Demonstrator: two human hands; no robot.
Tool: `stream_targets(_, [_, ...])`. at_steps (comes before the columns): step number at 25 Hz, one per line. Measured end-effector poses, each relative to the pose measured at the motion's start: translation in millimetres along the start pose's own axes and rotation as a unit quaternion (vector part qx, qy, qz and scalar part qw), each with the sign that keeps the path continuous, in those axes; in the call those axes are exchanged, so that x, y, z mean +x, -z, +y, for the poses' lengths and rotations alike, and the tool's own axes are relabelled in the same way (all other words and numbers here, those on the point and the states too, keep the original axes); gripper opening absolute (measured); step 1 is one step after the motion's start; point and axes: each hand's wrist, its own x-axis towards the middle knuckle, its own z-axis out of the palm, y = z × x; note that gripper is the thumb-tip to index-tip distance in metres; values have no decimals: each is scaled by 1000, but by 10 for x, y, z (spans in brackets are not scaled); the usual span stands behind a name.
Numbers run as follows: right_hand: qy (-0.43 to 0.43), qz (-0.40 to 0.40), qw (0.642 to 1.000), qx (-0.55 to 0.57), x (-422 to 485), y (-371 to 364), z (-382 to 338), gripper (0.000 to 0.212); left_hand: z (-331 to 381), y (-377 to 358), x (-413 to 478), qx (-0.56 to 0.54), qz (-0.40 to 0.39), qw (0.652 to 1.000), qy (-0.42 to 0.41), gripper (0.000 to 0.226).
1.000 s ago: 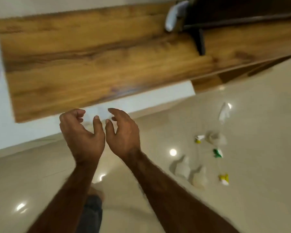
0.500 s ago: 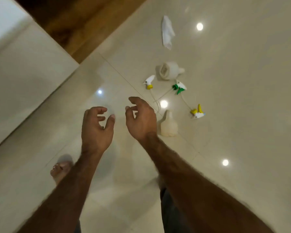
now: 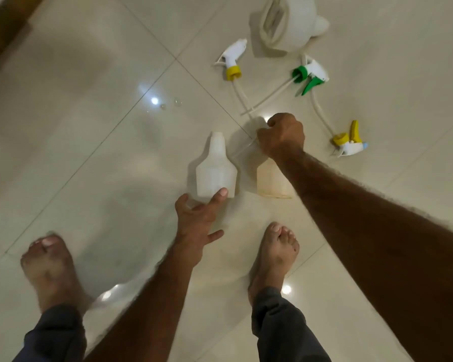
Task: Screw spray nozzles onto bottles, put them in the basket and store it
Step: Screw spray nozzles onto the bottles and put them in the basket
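A home interior is being suggested — glossy cream floor tiles [image 3: 89, 178] are being stood on by bare feet [image 3: 47, 265]. A wooden furniture edge [image 3: 0, 30] is being shown at the upper left corner.

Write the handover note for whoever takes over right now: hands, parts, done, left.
Left hand: open, fingertips touching the base of the white plastic bottle on the tiled floor.
Right hand: gripping the top of the cream plastic bottle beside it.
Loose on the floor: white spray nozzle with yellow collar, green-and-white spray nozzle, yellow-and-white spray nozzle; white plastic container on its side beyond them.
Done: nothing; no nozzle is on a bottle.
To do: screw nozzles on, basket them, store. No basket in view.
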Motion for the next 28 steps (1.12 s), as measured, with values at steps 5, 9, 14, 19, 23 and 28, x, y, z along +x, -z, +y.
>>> stream_targets(5, [2, 3, 1000, 4, 194, -173, -29, 19, 19, -115, 175, -47, -25, 998, -16, 101])
stream_targets(9, [48, 9, 999, -17, 144, -165, -92, 21, 65, 35, 225, -74, -42, 995, -43, 80])
stream_targets(14, [84, 9, 996, 37, -17, -225, -262, 18, -77, 767, 108, -89, -62, 993, -49, 77])
stream_targets(19, [91, 1, 995, 42, -162, -374, -347, 21, -76, 1188, 62, -89, -83, 990, -64, 69])
stream_targets(23, [80, -17, 996, 43, -276, -475, -334, 24, 44, 1247, 87, -83, -92, 988, -88, 64])
stream_targets(28, [74, -28, 995, 60, -342, -506, -329, 23, 70, 1233, 96, -78, -98, 988, -92, 70])
